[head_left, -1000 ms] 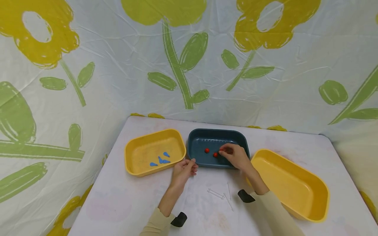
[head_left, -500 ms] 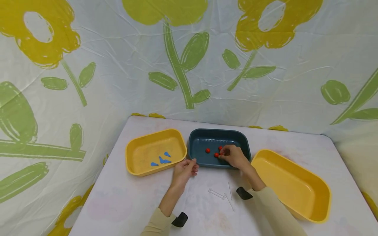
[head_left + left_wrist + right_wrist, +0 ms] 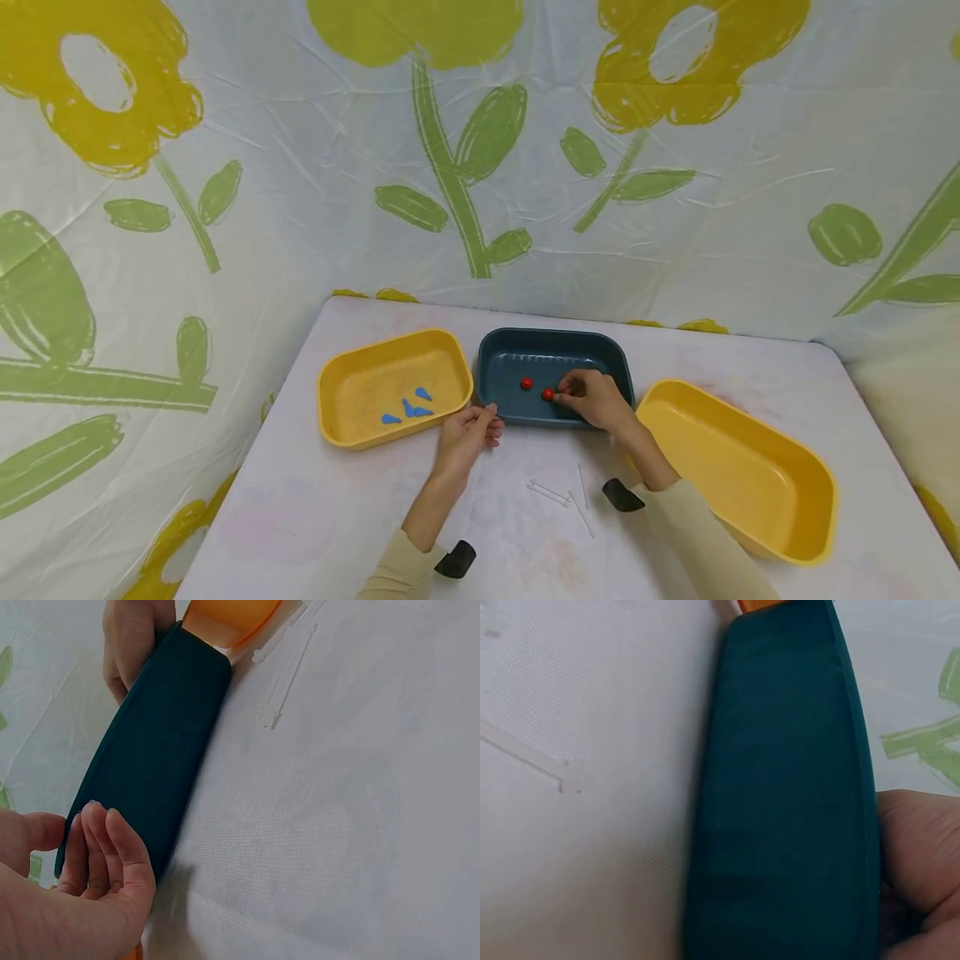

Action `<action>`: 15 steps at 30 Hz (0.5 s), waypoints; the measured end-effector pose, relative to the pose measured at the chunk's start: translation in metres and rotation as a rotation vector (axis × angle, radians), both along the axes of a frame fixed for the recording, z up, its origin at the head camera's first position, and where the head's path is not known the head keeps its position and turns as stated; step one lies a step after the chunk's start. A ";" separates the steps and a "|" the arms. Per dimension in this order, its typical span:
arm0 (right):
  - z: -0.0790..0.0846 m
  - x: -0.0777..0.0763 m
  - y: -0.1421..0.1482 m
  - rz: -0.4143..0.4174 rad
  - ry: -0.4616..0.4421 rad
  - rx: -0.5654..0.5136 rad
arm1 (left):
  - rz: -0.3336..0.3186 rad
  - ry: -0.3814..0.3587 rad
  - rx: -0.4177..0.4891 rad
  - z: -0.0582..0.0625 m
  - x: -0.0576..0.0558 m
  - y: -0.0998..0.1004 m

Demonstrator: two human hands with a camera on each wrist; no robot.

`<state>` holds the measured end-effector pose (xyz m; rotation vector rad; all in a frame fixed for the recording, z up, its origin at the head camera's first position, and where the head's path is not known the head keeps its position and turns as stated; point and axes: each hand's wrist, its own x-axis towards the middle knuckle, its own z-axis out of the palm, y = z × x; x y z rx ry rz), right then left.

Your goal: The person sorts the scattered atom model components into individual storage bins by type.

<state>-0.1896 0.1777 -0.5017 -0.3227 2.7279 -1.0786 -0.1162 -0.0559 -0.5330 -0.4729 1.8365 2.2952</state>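
Note:
In the head view a dark teal tub [image 3: 517, 408] stands between two yellow tubs. My left hand [image 3: 463, 433] is at its near left corner; in the left wrist view the thumb lies over the rim and the fingers [image 3: 124, 851] lie along the outer wall, pinching it. My right hand [image 3: 596, 398] reaches over the near right rim, fingers curled down inside. Its fingertips are right at a small red ball [image 3: 548, 394]; I cannot tell whether they hold anything. Another red ball [image 3: 527, 383] lies to the left. The right wrist view shows mostly the tub's outer wall [image 3: 780, 787], hiding the fingertips.
A yellow tub [image 3: 352, 387] on the left holds several blue teardrop-shaped pieces [image 3: 408, 408]. A larger yellow tub [image 3: 742, 467] stands at the right, beside the right forearm. Several thin white sticks [image 3: 549, 493] lie on the white table between the forearms. A flower-printed cloth hangs behind.
A third red ball, seen at the right fingertips earlier, is now out of sight behind the right hand. The fingers shifted slightly. The left hand and the tubs have stayed put.

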 end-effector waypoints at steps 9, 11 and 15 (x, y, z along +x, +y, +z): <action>0.008 0.012 0.003 -0.017 0.047 -0.037 | 0.001 -0.010 0.002 -0.003 0.000 0.000; 0.010 0.015 0.004 -0.028 0.050 -0.045 | 0.003 -0.019 0.008 -0.004 -0.001 0.000; 0.013 0.021 0.005 -0.041 0.067 -0.050 | 0.006 -0.032 0.011 -0.003 0.000 0.001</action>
